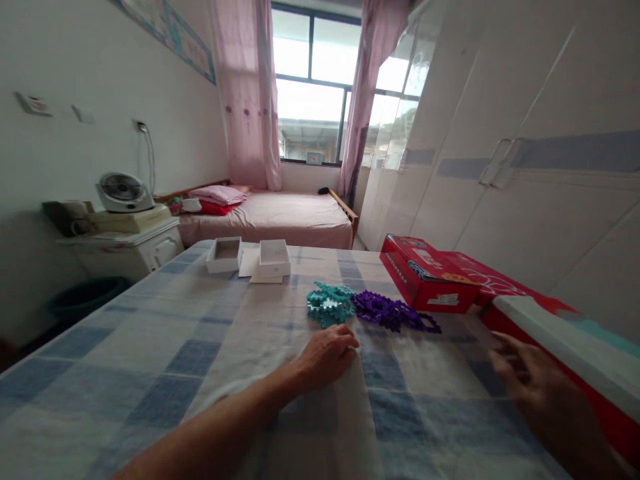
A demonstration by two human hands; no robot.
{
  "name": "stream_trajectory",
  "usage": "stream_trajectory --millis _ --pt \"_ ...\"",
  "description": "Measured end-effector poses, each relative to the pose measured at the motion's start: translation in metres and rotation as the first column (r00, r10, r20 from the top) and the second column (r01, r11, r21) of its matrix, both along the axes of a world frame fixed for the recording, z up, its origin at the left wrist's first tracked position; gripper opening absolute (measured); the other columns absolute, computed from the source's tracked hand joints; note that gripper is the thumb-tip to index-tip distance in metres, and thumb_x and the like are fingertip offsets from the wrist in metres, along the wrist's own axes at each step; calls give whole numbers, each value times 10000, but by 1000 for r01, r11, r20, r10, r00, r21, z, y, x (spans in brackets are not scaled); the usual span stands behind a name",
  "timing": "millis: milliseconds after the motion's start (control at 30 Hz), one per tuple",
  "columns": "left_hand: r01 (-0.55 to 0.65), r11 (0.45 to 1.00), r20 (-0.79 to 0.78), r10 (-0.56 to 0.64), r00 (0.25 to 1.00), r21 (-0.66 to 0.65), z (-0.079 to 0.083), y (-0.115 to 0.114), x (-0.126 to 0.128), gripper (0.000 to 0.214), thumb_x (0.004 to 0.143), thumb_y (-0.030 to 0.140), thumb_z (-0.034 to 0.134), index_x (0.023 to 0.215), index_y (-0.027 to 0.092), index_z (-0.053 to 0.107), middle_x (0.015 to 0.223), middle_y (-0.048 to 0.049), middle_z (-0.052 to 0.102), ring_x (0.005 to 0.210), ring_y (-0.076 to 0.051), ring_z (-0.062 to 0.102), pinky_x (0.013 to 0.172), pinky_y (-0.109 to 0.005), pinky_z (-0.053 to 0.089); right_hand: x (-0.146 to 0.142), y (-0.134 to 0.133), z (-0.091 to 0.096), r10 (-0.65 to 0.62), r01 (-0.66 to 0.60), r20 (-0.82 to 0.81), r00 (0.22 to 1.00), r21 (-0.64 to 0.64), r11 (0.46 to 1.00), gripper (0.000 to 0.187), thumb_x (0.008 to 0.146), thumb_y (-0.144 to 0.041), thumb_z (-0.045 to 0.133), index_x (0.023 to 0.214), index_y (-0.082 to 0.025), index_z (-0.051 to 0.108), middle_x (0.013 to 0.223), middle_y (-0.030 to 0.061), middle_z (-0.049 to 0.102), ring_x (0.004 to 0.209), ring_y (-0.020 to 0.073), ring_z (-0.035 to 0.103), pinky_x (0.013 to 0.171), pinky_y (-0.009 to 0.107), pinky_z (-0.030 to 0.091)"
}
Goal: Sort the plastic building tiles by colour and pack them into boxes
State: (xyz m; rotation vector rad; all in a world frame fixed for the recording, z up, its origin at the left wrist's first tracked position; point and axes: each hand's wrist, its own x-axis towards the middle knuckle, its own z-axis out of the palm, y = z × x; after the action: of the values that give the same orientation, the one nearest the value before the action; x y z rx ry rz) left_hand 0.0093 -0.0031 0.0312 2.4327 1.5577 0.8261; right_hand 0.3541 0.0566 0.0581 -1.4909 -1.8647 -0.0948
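My left hand (330, 353) rests on the checked tablecloth with its fingers curled together; whatever may be under them is hidden. Just beyond it lies a pile of teal snowflake-shaped plastic pieces (327, 303). To the right of that pile, touching or nearly so, are purple toothed ring-like pieces (383, 310), spreading rightward. My right hand (530, 373) is slightly blurred and hovers beside a long red-and-white open box (565, 347) at the right. Its fingers are bent but apart, and I see nothing held in them.
A red printed box (430, 273) stands at the table's far right. Two small white open boxes (274, 259) sit at the far edge, with white cards (265, 277) by them. Behind are a bed (295, 217), a white wardrobe (500, 133) and a fan (125, 190) on a cabinet.
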Motion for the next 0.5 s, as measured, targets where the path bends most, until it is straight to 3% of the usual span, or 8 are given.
stream_trajectory --millis 100,167,267,367,500 --pt "-63 997 -78 65 995 33 20 4 -19 239 814 149 483 965 214 658 1015 -24 649 900 -155 607 819 -247 478 -61 32 1 157 -156 40 987 -35 987 390 825 -458 416 1103 -213 538 1030 105 608 852 229 615 773 387 485" --pt "-197 975 -145 211 967 106 33 13 -44 234 823 166 481 972 223 652 1051 -20 640 945 -159 596 844 -249 474 -90 52 -2 223 -225 65 973 19 974 381 849 -421 395 1112 -182 534 1072 107 588 976 243 574 866 397 449" --pt "-496 827 -204 550 810 264 42 31 -92 330 822 160 466 1124 191 597 1210 -66 575 1124 -208 514 978 -318 401 -118 73 -16 273 -284 89 958 158 946 371 877 -370 373 1132 -146 523 1093 126 576 1047 243 528 929 394 405" --pt "-614 734 -208 675 708 291 36 47 -136 433 808 154 464 1236 114 510 1324 -146 482 1247 -294 395 1014 -433 348 -130 80 -33 275 -305 161 948 211 929 350 890 -337 374 1145 -144 518 1106 127 574 1058 240 514 928 396 391" --pt "-698 662 -248 749 614 274 19 61 -171 481 767 162 509 1247 116 501 1298 -149 514 1267 -315 370 1006 -453 336 -133 77 -45 306 -356 277 911 154 922 328 889 -318 400 1159 -167 511 1134 107 562 1058 233 507 912 384 384"
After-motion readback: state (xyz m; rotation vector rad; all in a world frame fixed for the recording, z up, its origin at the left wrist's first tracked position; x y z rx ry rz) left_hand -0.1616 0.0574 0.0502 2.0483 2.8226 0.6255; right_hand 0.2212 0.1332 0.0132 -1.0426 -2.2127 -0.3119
